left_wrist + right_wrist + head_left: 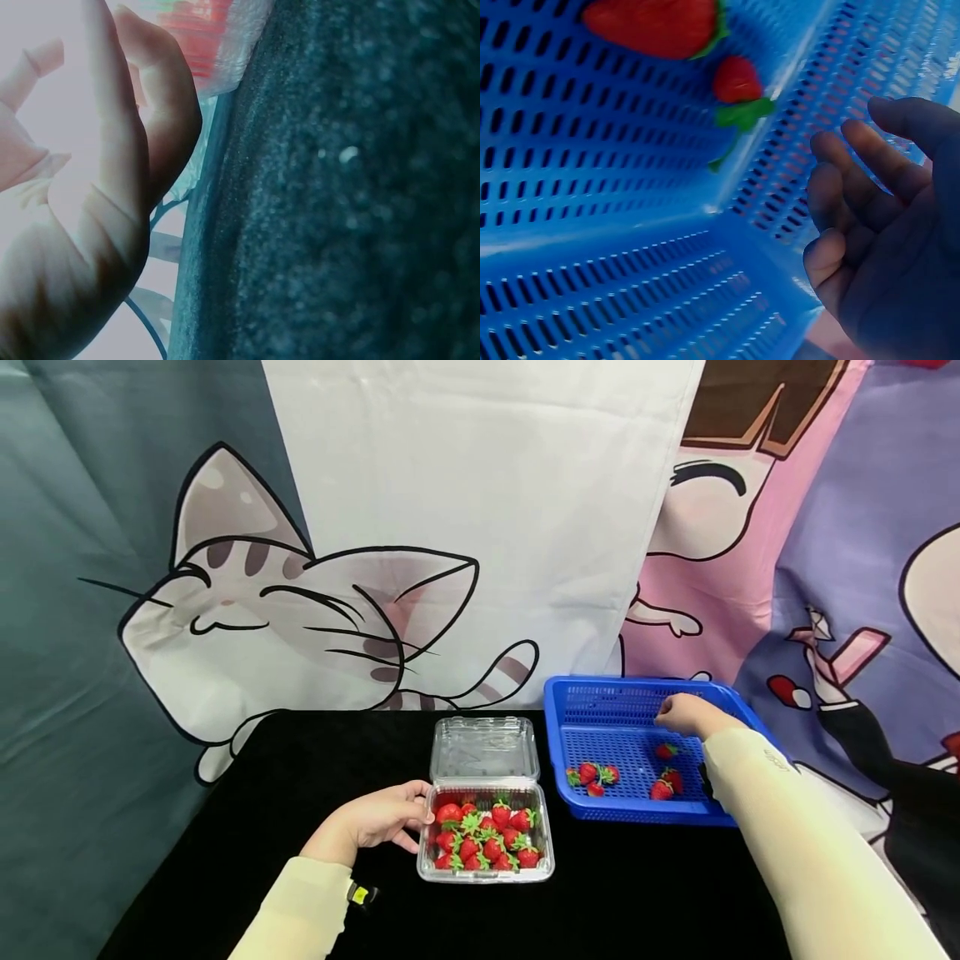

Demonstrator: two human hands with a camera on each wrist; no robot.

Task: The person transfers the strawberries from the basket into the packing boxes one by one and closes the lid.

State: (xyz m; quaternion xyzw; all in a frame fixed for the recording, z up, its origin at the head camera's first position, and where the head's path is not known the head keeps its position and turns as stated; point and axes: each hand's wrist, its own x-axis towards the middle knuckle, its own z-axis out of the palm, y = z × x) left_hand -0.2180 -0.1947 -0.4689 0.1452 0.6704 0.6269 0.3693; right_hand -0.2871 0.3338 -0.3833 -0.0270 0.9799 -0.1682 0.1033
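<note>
My left hand (pixel 378 818) grips the left rim of a clear plastic clamshell box (pixel 486 877). Red strawberries with green leaves (pixel 491 845) fill much of the box, whose lid (pixel 483 750) lies folded back behind it. In the left wrist view the fingers (pixel 169 97) are beside a blurred corner of the box. My right hand (pixel 693 716) is over the back right of a blue perforated basket (pixel 558 735). Its fingers are loosely bent with nothing between them in the right wrist view. A strawberry (pixel 736 79) and a larger one (pixel 656 26) lie in the basket near it.
Several strawberries (pixel 592 775) lie at the basket's front left, with others (pixel 666 783) at its right. A black cloth (pixel 337 743) covers the table. Behind it hangs a cartoon-printed curtain (pixel 487 485), close to the basket's back edge.
</note>
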